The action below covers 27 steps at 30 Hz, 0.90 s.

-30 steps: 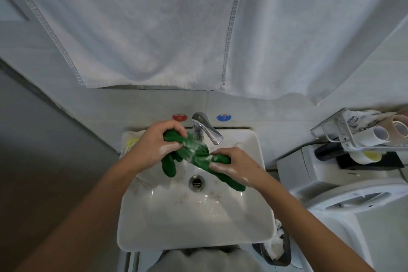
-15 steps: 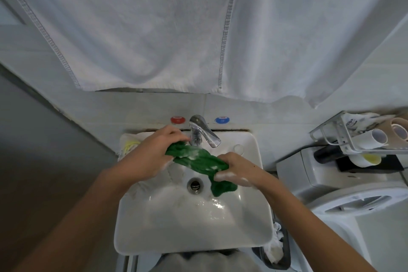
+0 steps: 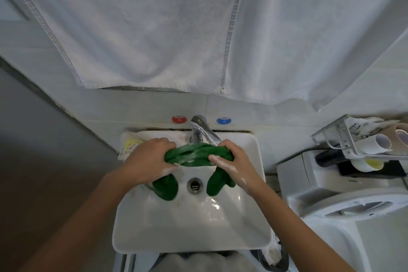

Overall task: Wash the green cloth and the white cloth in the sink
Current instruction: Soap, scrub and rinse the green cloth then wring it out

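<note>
A soapy green cloth (image 3: 191, 154) is stretched between both hands above the white sink (image 3: 192, 225), just under the chrome tap (image 3: 202, 131). My left hand (image 3: 150, 158) grips its left part and my right hand (image 3: 231, 161) grips its right part. Both loose ends hang down either side of the drain (image 3: 194, 185). A white cloth (image 3: 129, 144) with yellow marks lies bunched on the sink's back left corner, partly hidden by my left hand.
A large white towel (image 3: 176, 28) hangs on the wall above the sink. Red (image 3: 179, 119) and blue (image 3: 223, 120) knobs flank the tap. To the right stand a toilet tank (image 3: 309, 181) and a wire rack (image 3: 362, 139) with rolls. A bin (image 3: 273, 254) sits below right.
My hands have pulled apart, stretching the bunched cloth into a band under the tap, and its ends now hang on both sides of the drain.
</note>
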Motion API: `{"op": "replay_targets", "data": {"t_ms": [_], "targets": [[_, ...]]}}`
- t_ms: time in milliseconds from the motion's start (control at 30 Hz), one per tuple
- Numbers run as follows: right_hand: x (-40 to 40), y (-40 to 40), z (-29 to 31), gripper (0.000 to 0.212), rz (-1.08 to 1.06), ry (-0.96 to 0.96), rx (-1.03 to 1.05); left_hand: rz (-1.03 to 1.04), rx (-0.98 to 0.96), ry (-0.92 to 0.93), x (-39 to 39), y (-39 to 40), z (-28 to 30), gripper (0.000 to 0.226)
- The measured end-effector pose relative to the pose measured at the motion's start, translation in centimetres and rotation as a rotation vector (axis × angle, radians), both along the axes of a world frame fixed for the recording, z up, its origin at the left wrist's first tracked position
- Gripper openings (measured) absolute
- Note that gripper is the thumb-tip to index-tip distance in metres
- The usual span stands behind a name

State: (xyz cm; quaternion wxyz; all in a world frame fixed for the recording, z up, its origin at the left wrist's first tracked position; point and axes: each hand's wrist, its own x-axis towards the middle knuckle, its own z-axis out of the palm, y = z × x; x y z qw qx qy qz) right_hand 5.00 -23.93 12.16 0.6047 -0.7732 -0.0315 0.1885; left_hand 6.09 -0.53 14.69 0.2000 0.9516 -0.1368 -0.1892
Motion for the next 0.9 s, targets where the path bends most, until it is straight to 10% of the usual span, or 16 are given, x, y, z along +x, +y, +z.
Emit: {"op": "replay_targets", "data": {"t_ms": [100,200,433,500,700,900], "targets": [[-0.1,0.3,-0.1,0.034,-0.089,0.106,0.042,0.141,-0.385,0.146,-0.8,-0.5,-0.7,0.021],[0.1,-0.1,0.3,0.008,-0.065,0.198,0.044,0.276,-0.629,0.183,-1.3,-0.8,-1.2,0.023],[0.3,1.7,1.1,0.022,-0.307,0.164,0.2,0.316,-0.877,0.186,-2.6,-4.0,-0.7,0.036],[1.0,2.6,1.4,0.03,-0.417,0.104,0.201,0.395,-0.868,0.041,-2.6,-5.4,-0.6,0.01],[-0.7,6.4,1.3,0.033,-0.347,-0.037,0.128,0.91,-0.84,-0.167,-1.6,-8.1,-2.5,0.042],[2.3,6.8,1.7,0.036,-0.556,0.04,0.148,0.774,-0.728,-0.381,-2.5,-9.9,-1.8,0.041]]}}
